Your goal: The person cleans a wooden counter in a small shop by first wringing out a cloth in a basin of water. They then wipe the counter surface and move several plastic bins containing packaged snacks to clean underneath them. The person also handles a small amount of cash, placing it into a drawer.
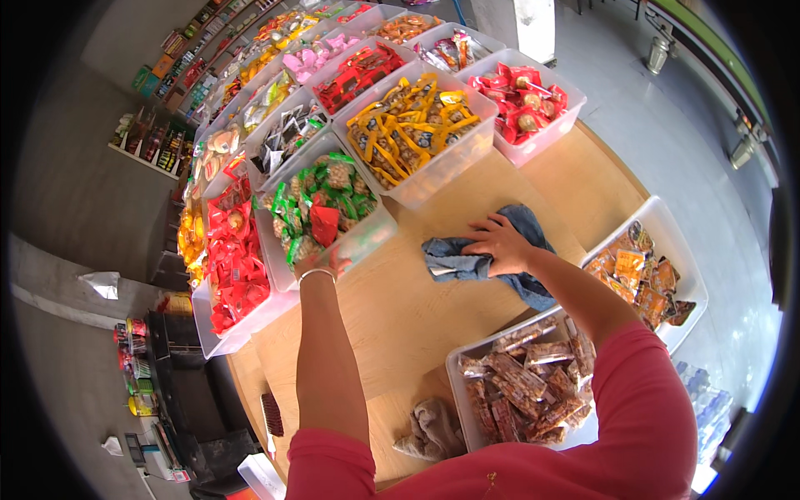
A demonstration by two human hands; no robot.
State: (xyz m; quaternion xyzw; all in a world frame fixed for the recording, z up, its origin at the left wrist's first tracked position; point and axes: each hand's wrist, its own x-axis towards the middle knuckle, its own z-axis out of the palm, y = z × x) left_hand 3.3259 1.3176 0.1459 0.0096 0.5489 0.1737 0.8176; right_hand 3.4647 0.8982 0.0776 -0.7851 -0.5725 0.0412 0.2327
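Observation:
My right hand (500, 245) presses down on a crumpled blue cloth (524, 222), its fingers spread over the folds against the wooden tabletop (400, 306). At the near corner of a translucent plastic bin (372, 240), my left hand (324, 262) grips the rim, with its fingertips partly hidden. Green-trimmed snack packets (340, 175) and a red packet (324, 225) fill that bin. Right behind it stands a bin of yellow-trimmed snack packets (406, 128).
Rows of plastic bins with wrapped snacks cover the far side, including red packets (237, 262) at left. Nearer me are a bin of brown wrapped bars (525, 381), a bin of orange packets (628, 269), a grey-brown cloth (431, 431) and a brush (271, 415).

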